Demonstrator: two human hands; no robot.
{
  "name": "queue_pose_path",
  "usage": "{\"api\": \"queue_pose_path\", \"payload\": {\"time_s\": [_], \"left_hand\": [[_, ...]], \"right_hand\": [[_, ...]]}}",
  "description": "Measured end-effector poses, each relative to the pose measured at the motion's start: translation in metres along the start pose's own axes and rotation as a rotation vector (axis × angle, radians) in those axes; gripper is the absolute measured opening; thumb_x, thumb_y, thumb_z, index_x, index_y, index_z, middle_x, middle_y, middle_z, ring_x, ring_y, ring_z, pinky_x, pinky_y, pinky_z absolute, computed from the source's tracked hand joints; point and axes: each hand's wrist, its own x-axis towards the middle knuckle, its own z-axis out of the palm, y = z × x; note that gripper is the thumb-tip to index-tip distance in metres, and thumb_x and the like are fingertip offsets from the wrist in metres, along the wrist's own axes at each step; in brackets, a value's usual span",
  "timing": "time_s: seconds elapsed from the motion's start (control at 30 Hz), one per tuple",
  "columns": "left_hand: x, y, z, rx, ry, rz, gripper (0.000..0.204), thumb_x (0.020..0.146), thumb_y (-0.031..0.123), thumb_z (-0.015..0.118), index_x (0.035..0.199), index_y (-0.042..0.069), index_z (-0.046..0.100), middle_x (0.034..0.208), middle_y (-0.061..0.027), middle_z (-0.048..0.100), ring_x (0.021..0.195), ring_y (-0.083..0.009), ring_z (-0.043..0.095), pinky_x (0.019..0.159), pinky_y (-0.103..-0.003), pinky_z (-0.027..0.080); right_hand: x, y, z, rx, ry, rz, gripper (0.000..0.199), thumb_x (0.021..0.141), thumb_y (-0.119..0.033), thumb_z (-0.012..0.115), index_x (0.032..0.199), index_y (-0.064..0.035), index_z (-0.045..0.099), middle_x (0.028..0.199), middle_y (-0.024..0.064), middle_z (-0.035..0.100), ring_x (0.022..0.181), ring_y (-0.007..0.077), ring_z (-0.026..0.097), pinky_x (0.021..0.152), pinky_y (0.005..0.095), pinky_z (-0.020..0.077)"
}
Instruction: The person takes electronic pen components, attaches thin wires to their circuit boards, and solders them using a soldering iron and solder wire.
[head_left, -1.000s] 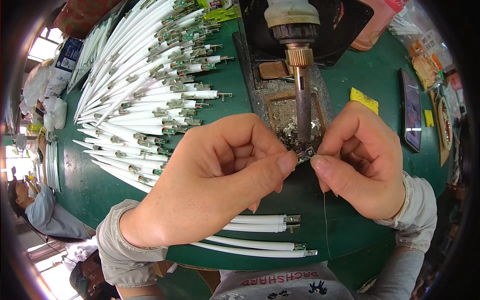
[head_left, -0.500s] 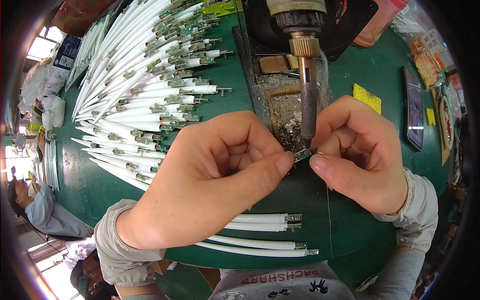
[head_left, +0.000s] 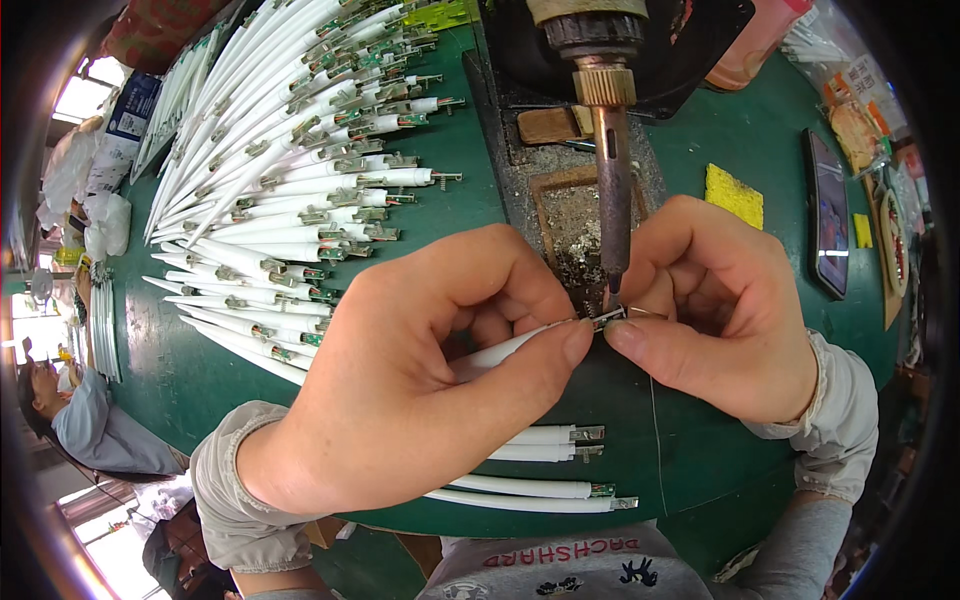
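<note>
Nearest to you, four finished white round cables with small metal connector ends (head_left: 540, 465) are lying side by side at the near edge of the round green work table (head_left: 430, 200), just beyond your sleeves.

Your left hand (head_left: 420, 390) is closing around a white cable with a bare metal connector at its tip (head_left: 505, 350), pinching it between thumb and forefinger so that the connector is pointing right. Your right hand (head_left: 710, 300) is meeting it from the right, with its thumb and forefinger pinched just beside the connector; a thin strand of solder wire (head_left: 655, 420) is hanging down from this hand toward the near edge. The fingertips of both hands are almost touching at the connector.

The tip of the fixed soldering iron with a brass collar and dark metal shaft (head_left: 612, 190) is pointing down at the connector from the far side, directly above the joint. Behind your hands, the square residue-covered metal tray (head_left: 560, 215) is sitting under the iron.

To the far left, a large fan of white cables with green and metal ends (head_left: 290, 180) is covering the table. To the right, a yellow sponge (head_left: 733, 195) is lying near a dark flat phone (head_left: 830, 215).
</note>
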Motion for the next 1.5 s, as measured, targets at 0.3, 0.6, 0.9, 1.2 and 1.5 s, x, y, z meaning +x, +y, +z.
{"api": "queue_pose_path", "payload": {"time_s": [0.3, 0.6, 0.9, 1.2, 1.5], "left_hand": [[0.004, 0.008, -0.004, -0.251, -0.132, -0.272, 0.008, 0.084, 0.003, 0.059, 0.089, -0.001, 0.054, 0.075, -0.0047, 0.058, 0.059, -0.0043, 0.05, 0.05, -0.017, 0.038], [0.0, 0.006, -0.004, -0.048, -0.127, -0.237, 0.011, 0.081, -0.004, 0.06, 0.089, -0.001, 0.054, 0.079, -0.0013, 0.058, 0.073, -0.0033, 0.053, 0.063, -0.017, 0.04], [0.005, 0.003, -0.005, -0.164, -0.115, -0.24, 0.009, 0.082, -0.002, 0.06, 0.087, 0.0, 0.053, 0.079, -0.0022, 0.059, 0.068, -0.0031, 0.054, 0.058, -0.016, 0.04], [0.007, 0.011, -0.006, -0.16, -0.049, -0.211, 0.01, 0.084, 0.006, 0.061, 0.085, 0.002, 0.052, 0.072, -0.0035, 0.058, 0.055, -0.0029, 0.049, 0.046, -0.017, 0.034], [0.01, 0.011, -0.004, -0.244, -0.047, -0.259, 0.012, 0.082, 0.006, 0.061, 0.087, 0.003, 0.05, 0.07, -0.0025, 0.056, 0.053, -0.0037, 0.048, 0.045, -0.016, 0.033]], "right_hand": [[0.0, 0.018, 0.001, -0.891, 0.164, -0.824, 0.031, 0.06, 0.001, 0.076, 0.086, -0.0045, 0.059, 0.061, 0.0041, 0.056, 0.046, 0.0199, 0.051, 0.041, 0.0277, 0.0398], [0.004, 0.014, -0.004, -0.954, 0.089, -0.898, 0.029, 0.061, -0.002, 0.075, 0.085, -0.0063, 0.06, 0.062, 0.0029, 0.055, 0.048, 0.0184, 0.052, 0.04, 0.0278, 0.0383], [0.001, 0.002, -0.009, -0.701, -0.06, -0.605, 0.016, 0.075, 0.001, 0.064, 0.087, -0.0015, 0.055, 0.067, 0.0053, 0.055, 0.052, 0.0166, 0.054, 0.044, 0.0249, 0.0394], [-0.007, -0.006, -0.004, -0.339, 0.006, -0.127, 0.013, 0.087, -0.008, 0.055, 0.09, 0.0009, 0.046, 0.083, 0.0096, 0.056, 0.068, 0.0114, 0.056, 0.059, 0.0221, 0.0466], [-0.006, -0.002, -0.002, -0.281, 0.074, -0.146, 0.013, 0.087, -0.008, 0.055, 0.09, 0.0001, 0.046, 0.084, 0.0092, 0.054, 0.069, 0.0103, 0.054, 0.056, 0.0207, 0.0447]]}}
